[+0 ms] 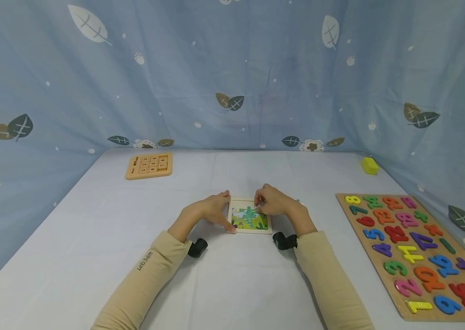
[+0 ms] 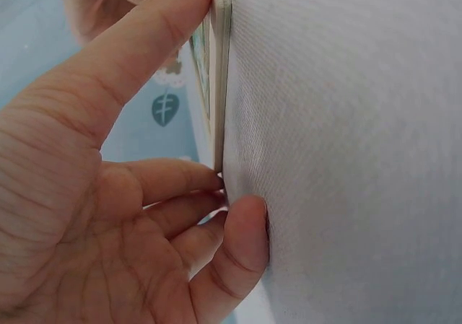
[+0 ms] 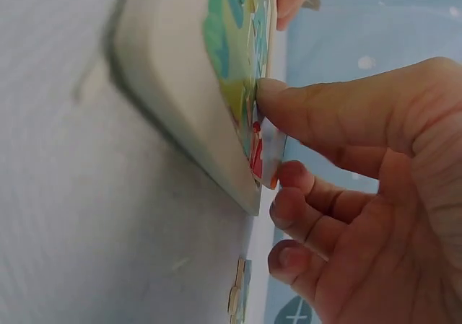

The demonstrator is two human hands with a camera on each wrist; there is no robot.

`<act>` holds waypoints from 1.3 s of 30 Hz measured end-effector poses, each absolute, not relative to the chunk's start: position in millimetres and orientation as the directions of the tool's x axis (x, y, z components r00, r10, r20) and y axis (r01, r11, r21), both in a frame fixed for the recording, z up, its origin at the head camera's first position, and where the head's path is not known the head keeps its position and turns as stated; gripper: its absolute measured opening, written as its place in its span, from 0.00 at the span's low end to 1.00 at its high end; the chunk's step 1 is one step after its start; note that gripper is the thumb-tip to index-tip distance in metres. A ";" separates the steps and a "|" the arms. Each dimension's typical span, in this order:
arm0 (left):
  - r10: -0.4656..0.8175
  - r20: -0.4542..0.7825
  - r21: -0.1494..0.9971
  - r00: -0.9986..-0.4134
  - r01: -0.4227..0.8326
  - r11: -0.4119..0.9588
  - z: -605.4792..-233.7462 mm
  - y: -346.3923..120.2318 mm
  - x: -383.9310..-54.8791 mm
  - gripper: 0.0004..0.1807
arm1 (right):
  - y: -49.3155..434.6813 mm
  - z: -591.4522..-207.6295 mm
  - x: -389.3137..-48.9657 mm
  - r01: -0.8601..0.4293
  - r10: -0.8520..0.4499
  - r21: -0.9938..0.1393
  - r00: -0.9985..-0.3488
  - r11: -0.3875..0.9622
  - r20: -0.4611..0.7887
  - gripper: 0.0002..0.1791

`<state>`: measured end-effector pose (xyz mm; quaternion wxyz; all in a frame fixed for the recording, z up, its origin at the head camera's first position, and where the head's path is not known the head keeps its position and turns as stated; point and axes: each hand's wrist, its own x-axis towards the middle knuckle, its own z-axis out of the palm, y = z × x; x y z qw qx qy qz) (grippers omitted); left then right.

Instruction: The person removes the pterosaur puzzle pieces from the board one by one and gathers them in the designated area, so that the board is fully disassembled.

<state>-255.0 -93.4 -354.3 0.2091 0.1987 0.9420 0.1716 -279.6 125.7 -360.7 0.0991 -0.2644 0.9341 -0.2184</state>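
Note:
A small jigsaw puzzle with a green cartoon animal lies in a pale wooden frame at mid-table. My left hand holds the frame's left side, thumb at the near corner and fingertips at the far one; the left wrist view shows the thumb along its edge. My right hand is over the right part of the puzzle. In the right wrist view, its thumb and forefinger pinch a pale puzzle piece, tilted up against the picture near the frame's edge.
Further loose pieces lie beyond the frame, partly hidden by my right hand in the head view. A wooden number slide puzzle is at the back left. A yellow block stands back right, above a colourful number board.

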 end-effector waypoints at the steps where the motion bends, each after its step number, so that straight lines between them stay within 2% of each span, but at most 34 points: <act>1: 0.446 -0.325 0.404 -0.834 0.304 0.863 -354.3 -93.2 -255.0 0.59 | 125.8 -360.2 -279.4 -0.445 -0.532 -0.466 -0.844 0.765 -0.067 0.07; 5: 0.445 -0.323 0.395 -0.835 0.309 0.865 -354.8 -92.7 -254.6 0.58 | 126.3 -358.3 -278.5 -0.426 -0.509 -0.476 -0.859 0.770 -0.054 0.15; 16: 0.431 -0.332 0.384 -0.839 0.297 0.874 -354.8 -91.8 -253.8 0.59 | 125.2 -353.9 -278.6 -0.403 -0.467 -0.473 -0.884 0.784 -0.021 0.16; 22: 0.435 -0.334 0.383 -0.837 0.301 0.873 -354.2 -91.5 -253.5 0.58 | 131.6 -351.1 -278.8 -0.416 -0.438 -0.468 -0.897 0.779 0.068 0.18; 30: 0.442 -0.324 0.380 -0.836 0.313 0.870 -354.1 -91.9 -253.7 0.58 | 146.1 -344.9 -279.9 -0.440 -0.432 -0.446 -0.893 0.780 0.125 0.18; 39: 0.441 -0.323 0.387 -0.838 0.308 0.869 -355.0 -92.9 -254.3 0.59 | 164.9 -340.7 -282.2 -0.402 -0.401 -0.482 -0.909 0.778 0.111 0.18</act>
